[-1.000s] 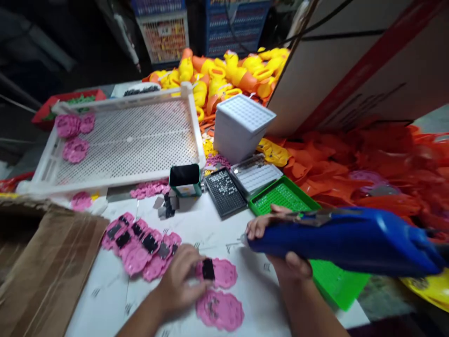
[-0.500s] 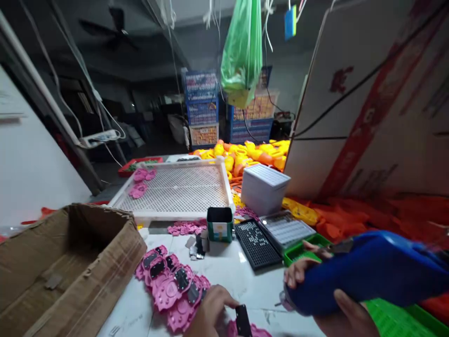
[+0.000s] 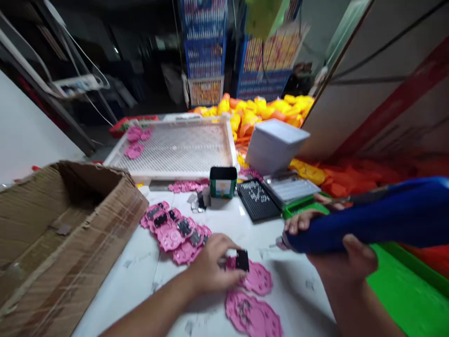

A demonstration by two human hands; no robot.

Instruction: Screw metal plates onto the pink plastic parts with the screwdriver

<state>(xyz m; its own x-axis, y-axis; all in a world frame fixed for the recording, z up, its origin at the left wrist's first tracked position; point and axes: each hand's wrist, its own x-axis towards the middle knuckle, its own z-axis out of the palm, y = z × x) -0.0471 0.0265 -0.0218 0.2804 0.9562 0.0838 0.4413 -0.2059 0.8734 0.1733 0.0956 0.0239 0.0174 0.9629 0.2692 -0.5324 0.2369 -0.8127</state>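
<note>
My left hand (image 3: 212, 267) curls its fingers and thumb around the left end of a pink scalloped plastic piece (image 3: 260, 277). A small black plate (image 3: 242, 260) lies on that piece, between thumb and forefinger. In my right hand (image 3: 354, 260) is a blue electric screwdriver (image 3: 375, 220), its tip pointing left, above the table and apart from the pink piece. Nearer me lies a second pink piece (image 3: 257, 316) with small metallic parts on it. Beyond my left hand, several pink pieces with black or grey plates form an overlapping pile (image 3: 171, 234).
An open cardboard box (image 3: 101, 234) stands at left. Behind are a white perforated tray (image 3: 168, 176), a green tin (image 3: 223, 187), a black screw tray (image 3: 256, 208) and a white block-shaped container (image 3: 273, 147). A green tray (image 3: 403, 290) sits under my right arm; orange parts (image 3: 386, 175) lie beyond it.
The view tilted up and then partly back down. My left hand stays at the pink piece with the black plate. My right hand keeps the screwdriver raised at the right.
</note>
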